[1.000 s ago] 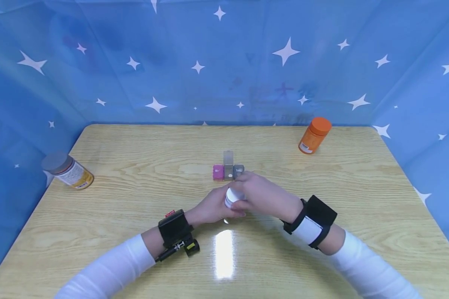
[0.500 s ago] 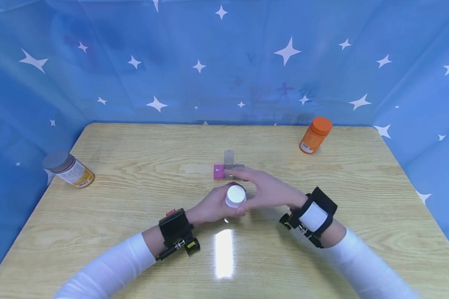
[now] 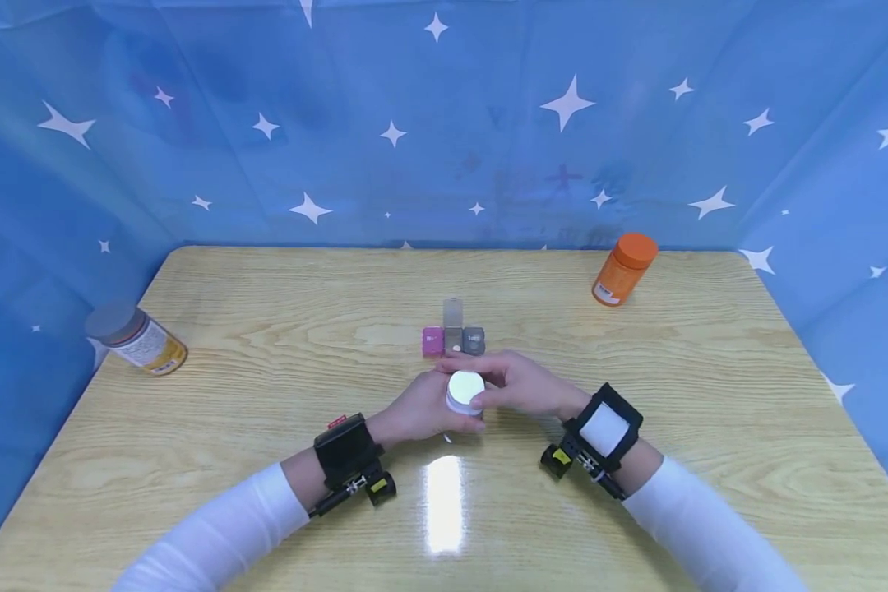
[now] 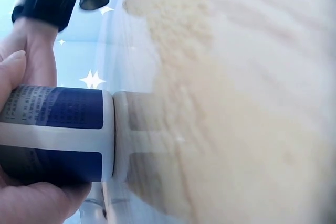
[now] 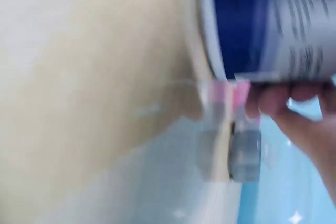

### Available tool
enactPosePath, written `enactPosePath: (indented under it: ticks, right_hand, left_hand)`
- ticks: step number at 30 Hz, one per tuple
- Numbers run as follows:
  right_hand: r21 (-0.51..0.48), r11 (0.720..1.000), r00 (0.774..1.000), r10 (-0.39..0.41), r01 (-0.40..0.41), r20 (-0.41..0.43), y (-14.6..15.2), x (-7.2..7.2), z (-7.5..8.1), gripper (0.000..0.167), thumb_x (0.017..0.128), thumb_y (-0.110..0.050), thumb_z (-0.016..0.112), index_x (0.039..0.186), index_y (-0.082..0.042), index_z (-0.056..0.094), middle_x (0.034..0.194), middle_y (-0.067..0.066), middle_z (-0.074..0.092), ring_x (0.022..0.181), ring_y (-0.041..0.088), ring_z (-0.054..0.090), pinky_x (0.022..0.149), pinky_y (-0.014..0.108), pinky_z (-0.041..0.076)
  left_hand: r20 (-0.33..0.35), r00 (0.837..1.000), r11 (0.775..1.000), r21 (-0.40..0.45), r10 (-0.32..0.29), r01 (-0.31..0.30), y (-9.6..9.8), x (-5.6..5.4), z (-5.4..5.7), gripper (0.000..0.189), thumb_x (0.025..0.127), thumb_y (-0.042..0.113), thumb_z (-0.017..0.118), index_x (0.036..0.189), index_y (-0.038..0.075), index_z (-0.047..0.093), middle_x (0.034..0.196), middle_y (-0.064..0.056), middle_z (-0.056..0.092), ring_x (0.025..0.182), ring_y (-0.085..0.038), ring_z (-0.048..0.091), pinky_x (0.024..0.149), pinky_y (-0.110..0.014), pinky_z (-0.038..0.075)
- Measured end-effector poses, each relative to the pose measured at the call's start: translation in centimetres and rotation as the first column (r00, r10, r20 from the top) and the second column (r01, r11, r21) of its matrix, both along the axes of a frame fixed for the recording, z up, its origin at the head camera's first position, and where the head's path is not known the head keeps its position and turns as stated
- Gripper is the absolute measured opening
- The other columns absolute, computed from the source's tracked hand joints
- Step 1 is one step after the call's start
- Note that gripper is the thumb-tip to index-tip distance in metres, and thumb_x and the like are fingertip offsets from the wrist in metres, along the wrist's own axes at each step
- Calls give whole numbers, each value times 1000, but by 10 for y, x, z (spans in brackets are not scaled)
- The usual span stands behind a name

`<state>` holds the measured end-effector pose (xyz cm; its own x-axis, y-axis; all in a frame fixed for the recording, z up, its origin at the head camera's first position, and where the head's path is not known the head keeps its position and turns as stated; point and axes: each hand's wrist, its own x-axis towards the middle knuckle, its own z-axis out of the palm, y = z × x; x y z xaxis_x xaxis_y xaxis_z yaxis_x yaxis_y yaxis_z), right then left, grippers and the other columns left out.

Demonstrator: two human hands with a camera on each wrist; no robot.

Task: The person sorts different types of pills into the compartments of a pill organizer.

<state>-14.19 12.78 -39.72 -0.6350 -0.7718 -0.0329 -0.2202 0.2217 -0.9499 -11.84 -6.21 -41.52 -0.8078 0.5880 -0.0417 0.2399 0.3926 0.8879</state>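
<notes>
A white bottle with a dark blue label (image 4: 52, 135) stands on the table, and my left hand (image 3: 414, 409) grips it round the body. Its white cap (image 3: 466, 387) faces up. My right hand (image 3: 529, 383) is at the cap, thumb on the near right side and fingers curled round the far side. Just beyond the hands sits a small pill organizer (image 3: 453, 339) with a pink, a grey and a dark grey compartment. The middle one's clear lid stands open, with something small and white inside. In the right wrist view, the blurred organizer lies beyond the bottle (image 5: 262, 30).
An orange bottle (image 3: 625, 269) with an orange cap stands at the back right. At the left edge is a grey-capped bottle (image 3: 136, 339) with a white and yellow label. Behind the wooden table (image 3: 303, 304) hangs a blue cloth (image 3: 444, 164) with white stars.
My right hand was over the cap, then spread wide with its fingers toward the organizer, and has now closed back round the cap. The left hand has stayed on the bottle.
</notes>
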Motion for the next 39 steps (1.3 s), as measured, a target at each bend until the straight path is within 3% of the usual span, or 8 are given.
enactPosePath:
  ticks: [6,11,14,18,22,26,34,39]
  right_hand:
    - [-4,901,871,-422,435,-251,-20,38,1,44,74,-20,76,115,-12,62,120,4,64,118,19,55,100,42,42]
    - [37,850,794,-474,525,-380,-31,51,3,43,75,-26,76,107,-8,54,119,7,63,112,22,58,93,42,46]
    - [83,905,875,-376,418,-303,-23,41,7,63,74,-29,76,124,-5,46,133,9,52,125,25,48,102,45,40]
    - [74,997,994,18,-10,-106,-10,7,13,87,78,-41,71,146,-11,25,151,9,28,140,24,26,112,48,24]
    - [50,907,909,416,-417,35,-3,-24,13,91,78,-53,65,148,-13,21,155,4,18,143,19,16,116,44,17]
    - [43,881,880,465,-471,98,1,-32,10,79,82,-40,66,145,-12,28,155,2,20,144,17,14,116,42,14]
    - [112,993,998,31,-25,-59,1,1,9,59,79,-29,71,133,-17,51,140,1,47,122,10,47,97,27,41]
    - [34,907,869,-391,420,-303,-16,41,7,52,72,-22,78,121,-10,62,122,5,63,116,19,56,99,37,44]
  left_hand:
    - [-19,1000,1000,-21,6,-6,-1,2,3,59,70,20,79,122,10,53,106,-1,65,95,-10,57,83,-22,45]
    - [-27,1000,1000,-20,5,-6,-2,4,1,57,70,14,77,122,10,54,114,-4,64,104,-15,56,90,-23,43]
    - [-25,1000,1000,-10,-6,5,-2,4,0,54,71,16,78,120,10,55,112,-2,64,103,-14,57,89,-23,43]
    - [-22,1000,1000,14,1,0,-1,4,-1,54,70,21,79,117,11,56,108,0,64,99,-13,58,87,-26,45]
    - [-5,1000,999,37,-12,12,1,5,-3,65,68,20,80,125,10,51,118,-4,61,108,-17,56,96,-32,42]
    - [14,999,997,65,-29,28,4,5,-4,69,67,18,81,127,9,48,120,-5,60,110,-19,56,98,-35,42]
    - [10,1000,999,26,-23,23,3,3,-1,59,69,24,80,119,10,53,106,1,65,96,-9,59,85,-23,47]
    - [-1,1000,1000,-27,-1,1,2,3,3,58,70,21,79,121,10,54,106,-2,66,97,-13,61,84,-23,47]
